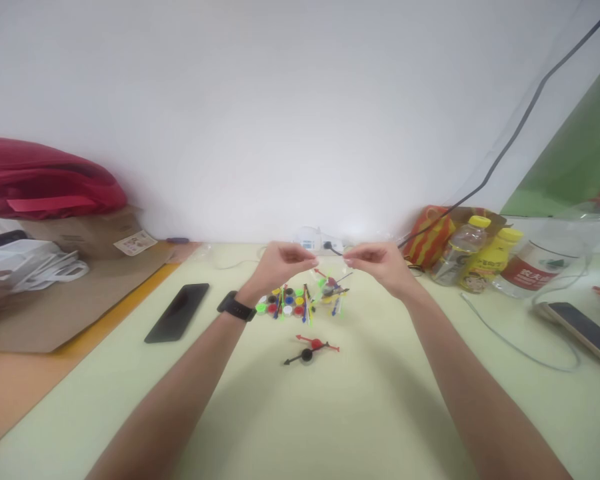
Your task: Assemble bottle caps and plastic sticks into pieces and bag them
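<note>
My left hand (280, 263) and my right hand (377, 261) are raised above the pale green table (370, 413), fingers pinched toward each other. Something small and thin seems to be held between them, too small to name. Below the hands lies a heap of small coloured beads and sticks (300, 301). Nearer to me lie a red bead on a red stick (317, 344) and a black bead on a black stick (305, 357). A black watch (236, 307) is on my left wrist.
A black phone (177, 312) lies left of the heap. Brown cardboard (55, 300), white bags and a red bag (45, 177) fill the far left. Yellow-capped bottles (475, 257), a large clear bottle (545, 263) and another phone (587, 330) are at the right. A power strip (315, 240) sits by the wall.
</note>
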A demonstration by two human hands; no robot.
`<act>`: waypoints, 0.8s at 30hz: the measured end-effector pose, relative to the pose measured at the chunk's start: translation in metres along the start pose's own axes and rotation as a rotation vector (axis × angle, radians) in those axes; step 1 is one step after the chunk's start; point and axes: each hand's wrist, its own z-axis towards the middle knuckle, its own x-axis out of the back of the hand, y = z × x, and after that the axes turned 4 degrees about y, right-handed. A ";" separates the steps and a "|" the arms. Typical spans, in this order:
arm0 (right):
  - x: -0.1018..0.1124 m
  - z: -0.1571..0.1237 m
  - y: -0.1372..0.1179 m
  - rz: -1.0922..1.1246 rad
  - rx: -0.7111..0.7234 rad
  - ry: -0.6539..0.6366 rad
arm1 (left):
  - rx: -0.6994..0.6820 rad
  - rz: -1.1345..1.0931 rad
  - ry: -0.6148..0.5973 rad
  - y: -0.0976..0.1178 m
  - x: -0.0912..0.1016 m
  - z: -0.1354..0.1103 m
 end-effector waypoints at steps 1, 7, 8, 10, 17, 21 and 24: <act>-0.001 0.000 0.000 -0.002 -0.002 -0.001 | -0.015 0.013 0.001 0.000 0.000 0.000; -0.004 0.004 0.004 -0.130 0.066 0.051 | -0.156 0.200 0.027 0.002 -0.004 0.003; -0.004 0.004 0.005 -0.146 0.093 0.055 | -0.167 0.205 0.035 0.002 -0.004 0.004; -0.005 0.004 0.005 -0.161 0.131 0.052 | -0.169 0.188 0.046 0.002 -0.005 0.004; -0.005 0.003 0.001 -0.053 0.101 0.058 | -0.122 0.079 0.072 0.001 -0.004 0.004; -0.002 0.003 0.001 -0.012 0.088 0.084 | -0.095 -0.012 0.106 -0.001 -0.007 0.004; 0.000 0.004 0.001 -0.020 0.087 0.101 | -0.061 -0.036 0.136 0.000 -0.008 0.003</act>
